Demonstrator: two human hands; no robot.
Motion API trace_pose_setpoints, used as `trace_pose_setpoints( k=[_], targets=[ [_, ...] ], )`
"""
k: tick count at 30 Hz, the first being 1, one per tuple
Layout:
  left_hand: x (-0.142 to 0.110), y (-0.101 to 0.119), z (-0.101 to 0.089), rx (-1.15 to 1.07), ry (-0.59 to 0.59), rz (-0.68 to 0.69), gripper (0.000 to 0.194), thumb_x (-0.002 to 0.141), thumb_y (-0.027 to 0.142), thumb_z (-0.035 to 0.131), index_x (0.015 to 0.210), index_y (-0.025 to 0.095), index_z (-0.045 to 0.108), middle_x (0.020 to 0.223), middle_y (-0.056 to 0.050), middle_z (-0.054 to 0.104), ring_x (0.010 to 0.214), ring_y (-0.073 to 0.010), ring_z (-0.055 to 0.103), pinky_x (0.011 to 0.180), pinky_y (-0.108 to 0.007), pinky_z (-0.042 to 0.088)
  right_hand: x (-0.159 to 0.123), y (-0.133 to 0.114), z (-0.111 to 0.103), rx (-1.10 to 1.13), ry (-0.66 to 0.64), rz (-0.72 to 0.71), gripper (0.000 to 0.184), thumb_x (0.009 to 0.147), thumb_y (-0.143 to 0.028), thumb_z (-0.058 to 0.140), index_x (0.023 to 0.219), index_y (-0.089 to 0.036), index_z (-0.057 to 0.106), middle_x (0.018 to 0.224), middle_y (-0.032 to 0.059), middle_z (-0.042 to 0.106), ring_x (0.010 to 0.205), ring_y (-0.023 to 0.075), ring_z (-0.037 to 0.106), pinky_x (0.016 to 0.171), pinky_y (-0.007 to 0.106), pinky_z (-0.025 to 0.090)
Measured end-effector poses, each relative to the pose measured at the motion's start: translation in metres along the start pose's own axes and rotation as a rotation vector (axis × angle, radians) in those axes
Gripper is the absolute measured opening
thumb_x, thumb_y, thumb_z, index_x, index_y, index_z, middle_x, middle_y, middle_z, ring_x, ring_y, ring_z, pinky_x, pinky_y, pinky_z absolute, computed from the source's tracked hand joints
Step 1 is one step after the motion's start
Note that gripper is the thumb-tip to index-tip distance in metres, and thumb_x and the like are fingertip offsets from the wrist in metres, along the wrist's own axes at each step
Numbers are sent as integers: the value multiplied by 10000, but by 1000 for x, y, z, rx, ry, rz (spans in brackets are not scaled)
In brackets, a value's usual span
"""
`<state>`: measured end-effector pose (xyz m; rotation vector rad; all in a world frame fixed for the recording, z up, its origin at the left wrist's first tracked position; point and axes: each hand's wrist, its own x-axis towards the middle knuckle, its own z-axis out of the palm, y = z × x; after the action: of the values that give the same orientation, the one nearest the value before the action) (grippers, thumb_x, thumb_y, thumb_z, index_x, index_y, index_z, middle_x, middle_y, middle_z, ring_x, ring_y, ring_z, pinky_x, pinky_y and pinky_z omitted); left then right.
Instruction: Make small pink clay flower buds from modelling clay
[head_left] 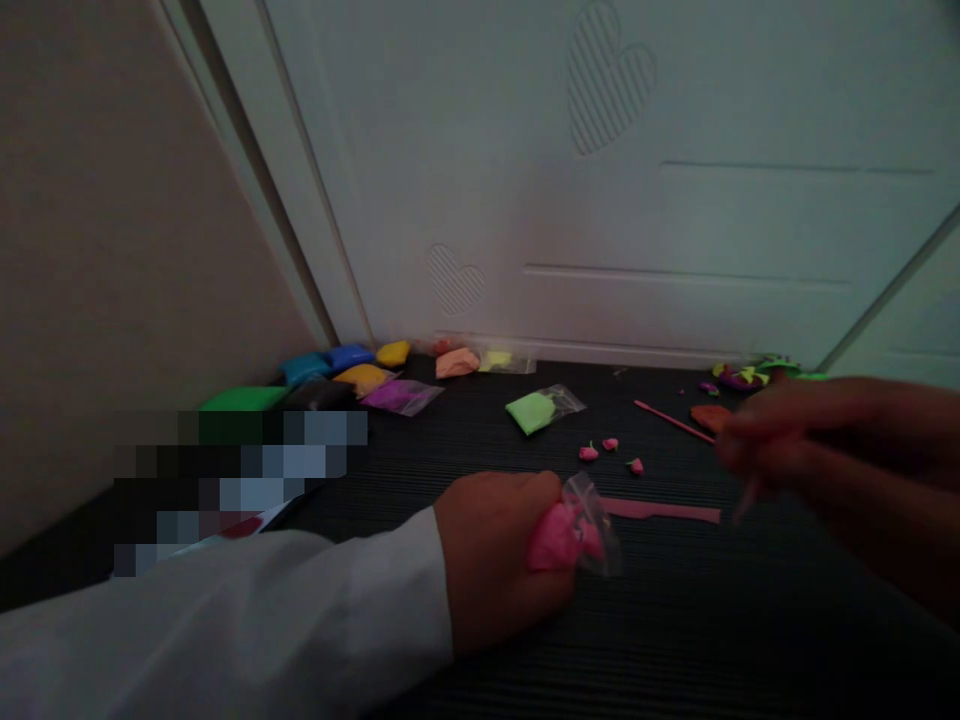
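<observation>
My left hand (499, 555) is closed around a small clear bag of pink clay (571, 535), resting on the dark ribbed surface (675, 640). My right hand (795, 440) hovers to the right, blurred by motion, its fingers pinched around a thin pink stick-like thing (746, 497) that I cannot name. A flat pink strip (660, 511) lies between the hands. Three small pink clay bits (609, 452) sit just beyond it, and a thin pink tool (673, 421) lies farther back.
A light green clay bag (540, 408) lies mid-surface. Several coloured clay bags (360, 378) line the back left by the white door (600, 200). Finished clay pieces (742, 376) sit at the back right. A pixelated patch (240, 470) covers the left.
</observation>
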<state>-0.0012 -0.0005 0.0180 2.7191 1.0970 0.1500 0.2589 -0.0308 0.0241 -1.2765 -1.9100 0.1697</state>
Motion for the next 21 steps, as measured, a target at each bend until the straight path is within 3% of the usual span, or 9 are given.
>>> trace_pose_setpoints(
  k=[2,4,9,12,14,17,21],
  targets=[
    [1,-2,0,15,20,-14,146,708,306,475,778,178,470,749,-18,555,638,-163,514,520,-239,354,5,-41,4,3,-144,-97,144,800,-336,536,920,-396,589,830,-78,650,703,89,604,516,126,485],
    [1,-2,-1,30,37,-11,148,712,301,478,787,174,467,753,-20,550,637,-162,508,523,-244,350,11,-60,10,-29,-210,-133,169,822,-331,496,956,-370,591,802,-70,645,679,88,595,542,153,492],
    [-1,0,-4,47,60,37,115,677,234,515,748,165,456,725,-17,522,619,-159,484,529,-259,336,11,-44,26,-48,-354,-131,270,819,-196,474,1040,-311,575,893,-47,641,844,109,596,702,214,492],
    [-2,0,-3,44,65,49,113,676,239,511,741,170,448,707,-11,514,613,-156,476,524,-254,323,3,-41,30,-31,-578,-44,293,750,-137,529,989,-299,577,799,-66,658,719,108,623,604,209,504],
    [-2,0,-3,41,69,53,112,667,237,511,727,175,439,695,-5,510,606,-151,470,517,-249,308,-1,-46,30,-65,-667,21,203,711,-139,567,858,-276,587,697,-76,644,603,108,611,506,205,486],
    [-2,-1,-3,35,77,57,106,663,222,511,707,175,426,681,-1,500,596,-144,460,513,-246,294,0,-51,30,-114,-649,-38,110,690,-140,592,708,-247,573,637,-76,621,558,106,591,475,204,457],
    [-3,-1,-2,24,78,63,117,662,229,517,713,175,428,680,3,502,589,-137,456,510,-240,290,7,-50,27,-22,-682,-177,239,677,-3,534,732,-228,594,677,-70,625,604,70,591,556,153,464]
  ],
)
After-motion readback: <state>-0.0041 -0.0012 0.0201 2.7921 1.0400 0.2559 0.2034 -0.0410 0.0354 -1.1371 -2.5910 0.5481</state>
